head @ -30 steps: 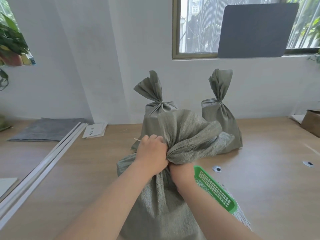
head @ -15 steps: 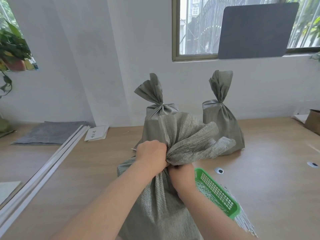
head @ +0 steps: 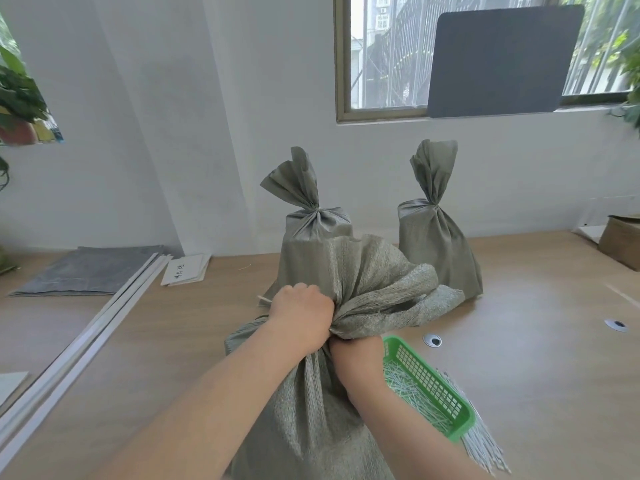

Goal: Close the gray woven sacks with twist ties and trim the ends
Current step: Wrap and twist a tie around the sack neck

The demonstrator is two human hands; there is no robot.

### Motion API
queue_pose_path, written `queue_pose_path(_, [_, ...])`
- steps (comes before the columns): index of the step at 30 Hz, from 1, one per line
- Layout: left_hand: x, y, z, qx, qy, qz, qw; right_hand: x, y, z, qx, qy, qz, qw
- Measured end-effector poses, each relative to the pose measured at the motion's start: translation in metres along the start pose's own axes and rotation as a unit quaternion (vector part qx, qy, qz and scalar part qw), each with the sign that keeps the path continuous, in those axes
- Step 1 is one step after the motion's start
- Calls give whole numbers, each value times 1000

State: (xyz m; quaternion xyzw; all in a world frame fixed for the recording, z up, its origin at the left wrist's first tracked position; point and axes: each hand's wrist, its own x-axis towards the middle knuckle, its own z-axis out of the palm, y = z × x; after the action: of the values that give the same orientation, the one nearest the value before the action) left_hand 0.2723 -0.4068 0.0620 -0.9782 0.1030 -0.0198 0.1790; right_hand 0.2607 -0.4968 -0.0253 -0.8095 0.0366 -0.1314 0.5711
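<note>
A gray woven sack point(head: 311, 410) stands on the wooden table right in front of me, its loose top point(head: 377, 289) bunched and flopping to the right. My left hand point(head: 301, 313) grips the gathered neck from the left. My right hand point(head: 356, 351) holds the neck just below it, its fingers hidden under the fabric. Two more gray sacks, one at the middle point(head: 308, 233) and one to the right point(head: 436, 240), stand behind with tied necks. A green basket point(head: 433, 393) holding white twist ties sits to the right of my right arm.
More white ties point(head: 481, 445) lie on the table beside the basket. Long white strips point(head: 86, 334) run along the left, with a gray sheet point(head: 86, 268) and papers point(head: 187, 270) behind them. A brown box point(head: 623, 240) sits at the far right edge.
Both hands have stayed on the sack's neck; the bunched top has shifted slightly. The camera has tilted a little.
</note>
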Motion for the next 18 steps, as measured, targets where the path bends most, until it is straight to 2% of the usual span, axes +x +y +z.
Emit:
queue_pose_path(5, [5,-7,0,-88,-39,-3,995,-1,-3,-5,27,-2,27,999])
queue_pose_path(9, [12,-21,3,-216,-93,-4,972,2,-3,-10,26,-18,23,999])
queue_pose_path(11, [15,-28,7,-292,-124,-25,948,4,0,-10,45,-27,18,998])
queue_pose_path(14, [15,-35,9,-433,-149,-54,887,4,4,-10,81,-30,7,996])
queue_pose_path(18, [12,-33,11,-512,-134,-62,846,1,5,-11,119,-35,-13,992])
